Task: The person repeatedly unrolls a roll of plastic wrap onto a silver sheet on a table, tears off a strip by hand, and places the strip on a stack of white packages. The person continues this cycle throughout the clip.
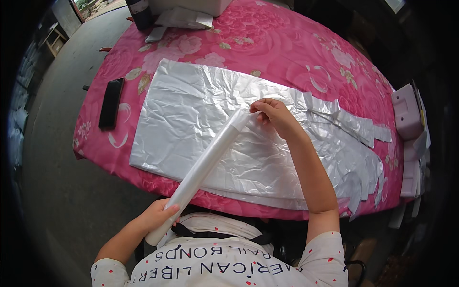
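Silver plastic sheets (191, 119) lie flat in a stack on the table (267, 43), and they are the biggest thing in front of me. The table has a pink cloth with a pattern of roses. The stack covers the middle of the cloth, from its left part to the right, and its surface is full of small wrinkles. At the right end the sheets become narrow strips (354, 126) with cut edges, which spread out toward the table's edge.

Over the stack I hold a long white roll (203, 165) of thin plastic. It is tilted, with the low end near my body and the high end above the middle of the sheets. My left hand (158, 215) is closed around the low end of the roll, just over the near edge of the table. My right hand (275, 115) is at the high end, and its fingers (260, 105) are pinched together on the loose end of the film there.

A black flat object (111, 103) lies on the cloth to the left of the sheets, well apart from them. At the far edge some white packets (184, 19) lie beside a dark bottle (139, 12). On the right, beside the table, there are pale pink boxes (406, 112).
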The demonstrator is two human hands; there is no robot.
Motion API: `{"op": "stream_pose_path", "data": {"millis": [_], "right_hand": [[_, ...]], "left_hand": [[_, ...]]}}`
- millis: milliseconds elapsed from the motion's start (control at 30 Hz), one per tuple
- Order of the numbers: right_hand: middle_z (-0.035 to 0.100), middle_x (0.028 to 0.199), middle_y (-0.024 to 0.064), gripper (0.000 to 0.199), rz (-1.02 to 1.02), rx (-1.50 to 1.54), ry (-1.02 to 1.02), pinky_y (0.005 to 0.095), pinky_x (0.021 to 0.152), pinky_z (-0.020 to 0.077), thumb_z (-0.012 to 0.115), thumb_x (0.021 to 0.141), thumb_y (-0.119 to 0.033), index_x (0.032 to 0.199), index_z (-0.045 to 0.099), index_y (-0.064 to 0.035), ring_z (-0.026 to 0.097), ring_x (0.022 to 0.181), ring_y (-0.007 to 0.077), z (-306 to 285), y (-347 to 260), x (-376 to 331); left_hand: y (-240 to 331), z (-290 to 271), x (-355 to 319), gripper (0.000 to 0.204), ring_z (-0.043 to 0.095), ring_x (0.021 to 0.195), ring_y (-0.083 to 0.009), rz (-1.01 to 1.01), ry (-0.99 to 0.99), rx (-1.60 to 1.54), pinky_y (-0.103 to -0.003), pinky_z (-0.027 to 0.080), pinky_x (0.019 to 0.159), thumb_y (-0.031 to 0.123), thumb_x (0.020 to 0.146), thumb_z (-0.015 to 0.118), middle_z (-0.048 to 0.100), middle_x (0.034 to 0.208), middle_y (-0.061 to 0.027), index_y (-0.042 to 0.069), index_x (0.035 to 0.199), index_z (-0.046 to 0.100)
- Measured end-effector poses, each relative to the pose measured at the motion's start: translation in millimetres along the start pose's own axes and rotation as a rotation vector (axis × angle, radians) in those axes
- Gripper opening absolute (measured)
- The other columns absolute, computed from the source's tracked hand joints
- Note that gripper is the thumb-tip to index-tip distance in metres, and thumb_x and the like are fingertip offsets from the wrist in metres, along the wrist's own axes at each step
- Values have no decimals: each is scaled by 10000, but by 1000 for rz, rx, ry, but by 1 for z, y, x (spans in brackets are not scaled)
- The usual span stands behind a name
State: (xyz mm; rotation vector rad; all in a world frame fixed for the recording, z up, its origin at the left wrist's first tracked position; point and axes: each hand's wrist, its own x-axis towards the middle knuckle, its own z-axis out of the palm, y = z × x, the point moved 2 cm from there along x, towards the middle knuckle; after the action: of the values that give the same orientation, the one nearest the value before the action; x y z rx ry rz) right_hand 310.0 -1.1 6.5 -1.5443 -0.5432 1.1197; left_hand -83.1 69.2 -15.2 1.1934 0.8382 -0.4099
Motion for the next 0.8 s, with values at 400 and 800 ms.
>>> {"op": "stream_pose_path", "data": {"millis": [400,800], "right_hand": [[574,687,8,180,71,-127,-332,212,536,405,656,821,-200,830,619,-24,520,607,70,32,6,4],[548,661,-15,108,-187,-386,388,205,503,388,615,844,-111,863,606,-6,487,559,59,-146,7,3]], "left_hand": [[-5,-7,3,335,560,653,-120,-47,-130,-134,-275,482,597,333,913,459,590,786,-59,39,1071,499],[-11,-33,-28,454,570,852,-133,-123,-338,-8,-284,472,774,232,864,581,615,962,-74,22,1245,452]]}}
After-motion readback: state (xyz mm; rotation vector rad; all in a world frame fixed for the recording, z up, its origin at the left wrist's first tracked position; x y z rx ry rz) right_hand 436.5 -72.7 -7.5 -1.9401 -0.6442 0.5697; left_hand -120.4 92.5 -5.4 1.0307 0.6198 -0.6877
